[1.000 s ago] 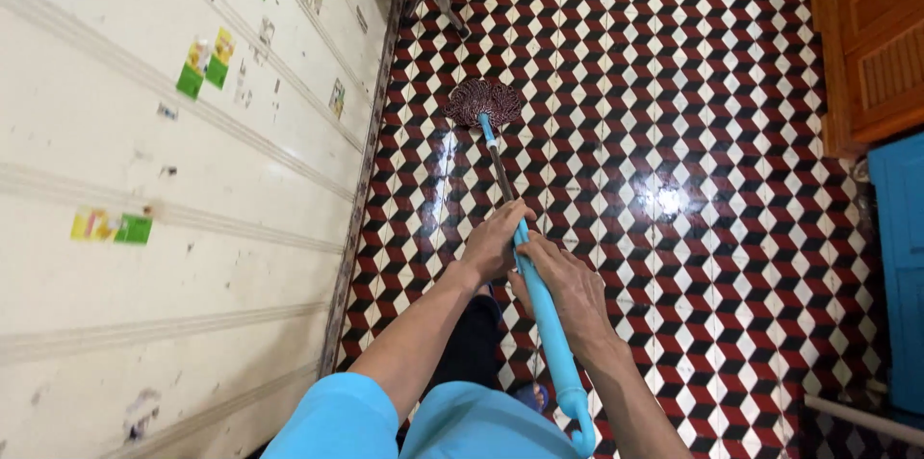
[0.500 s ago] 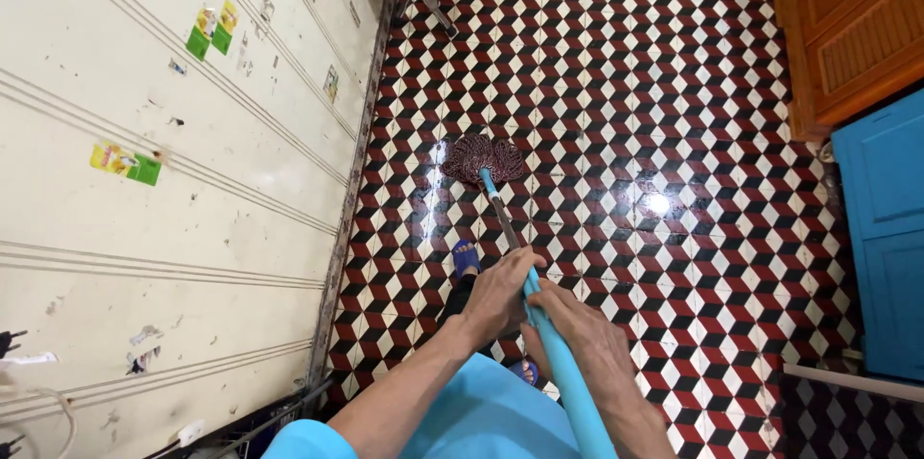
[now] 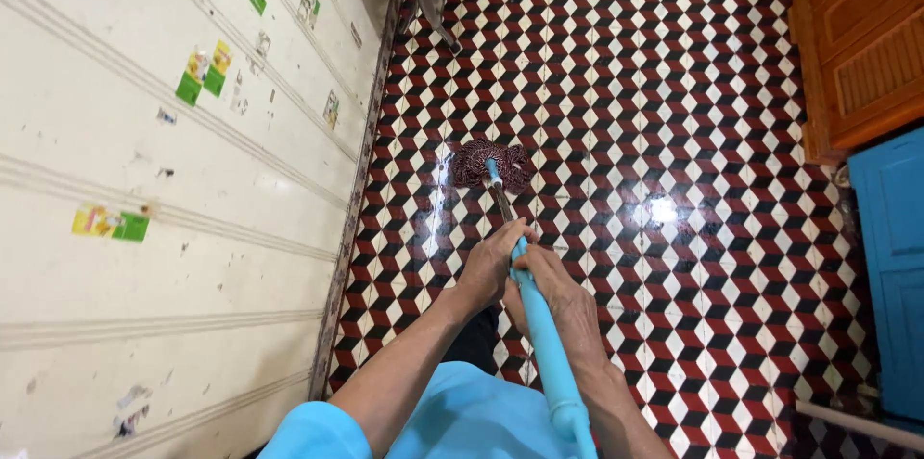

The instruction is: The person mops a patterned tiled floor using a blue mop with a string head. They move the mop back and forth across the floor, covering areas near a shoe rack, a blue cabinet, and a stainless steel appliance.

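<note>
Both hands are clamped on the blue mop handle [image 3: 544,344]. The left hand [image 3: 493,262] grips it farther along the shaft, toward the head; the right hand [image 3: 563,300] wraps it just nearer the body, the two hands almost touching. The dark red string mop head [image 3: 493,165] rests on the tiled floor [image 3: 674,132], slightly left of centre, with the handle running from it back toward the person in the blue garment [image 3: 462,420].

Probable hazards from this position:

1. Slip. The floor shows bright glare patches beside the mop head and to its right, which suggests a wet film. A step onto those tiles could cause a loss of footing.
2. Wall contact. The cream panelled wall [image 3: 173,180] and its dark base strip [image 3: 361,190] stand near the left of the mop head. A leftward stroke could drive the head or shaft into the strip and smear it.
3. Reduced control. With the hands so close together, leverage on the long handle is limited; a hard push could twist the shaft in the grip.
4. Furniture strike. The wooden cabinet [image 3: 857,36] and blue cabinet [image 3: 895,267] stand at the right, well apart from the head; a wide sweep could reach them.
</note>
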